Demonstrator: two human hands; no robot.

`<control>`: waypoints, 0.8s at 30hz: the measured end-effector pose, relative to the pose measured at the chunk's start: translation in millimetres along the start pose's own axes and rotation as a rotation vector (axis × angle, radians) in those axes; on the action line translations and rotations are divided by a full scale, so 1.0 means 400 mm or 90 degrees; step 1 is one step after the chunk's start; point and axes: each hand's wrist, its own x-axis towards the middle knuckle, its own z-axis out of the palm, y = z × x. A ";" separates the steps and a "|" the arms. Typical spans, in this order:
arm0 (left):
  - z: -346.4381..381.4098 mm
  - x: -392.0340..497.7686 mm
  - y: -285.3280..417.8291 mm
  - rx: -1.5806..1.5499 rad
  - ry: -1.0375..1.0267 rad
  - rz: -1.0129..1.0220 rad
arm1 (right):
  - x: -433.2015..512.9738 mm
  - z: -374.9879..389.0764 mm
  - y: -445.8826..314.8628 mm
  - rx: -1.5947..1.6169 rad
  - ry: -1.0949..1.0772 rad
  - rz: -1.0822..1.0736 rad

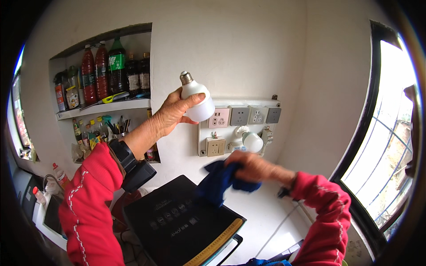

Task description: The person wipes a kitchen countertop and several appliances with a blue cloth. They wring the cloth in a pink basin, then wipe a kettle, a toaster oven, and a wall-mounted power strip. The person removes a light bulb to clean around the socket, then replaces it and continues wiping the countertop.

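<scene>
My left hand (176,111) holds a white LED light bulb (199,103) by its body, raised before the wall, with the metal screw base pointing up. My right hand (251,166) is blurred and grips a dark blue cloth (219,181), which hangs down over the far right part of a black box (183,222). Just above the right hand, a second bulb (252,142) sits in a white wall holder on a board of sockets (238,115).
Bottles stand in a wall recess at left, a yellow-green long-necked lighter (114,97) on its shelf (106,107). A yellow ruler (214,244) lies along the box's near edge. At right is a barred window (376,133); a grey cable (278,229) crosses the white surface.
</scene>
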 end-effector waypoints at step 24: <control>-0.055 -0.072 -0.080 -0.035 0.093 -0.082 | 0.517 -0.189 0.418 -0.325 0.260 0.092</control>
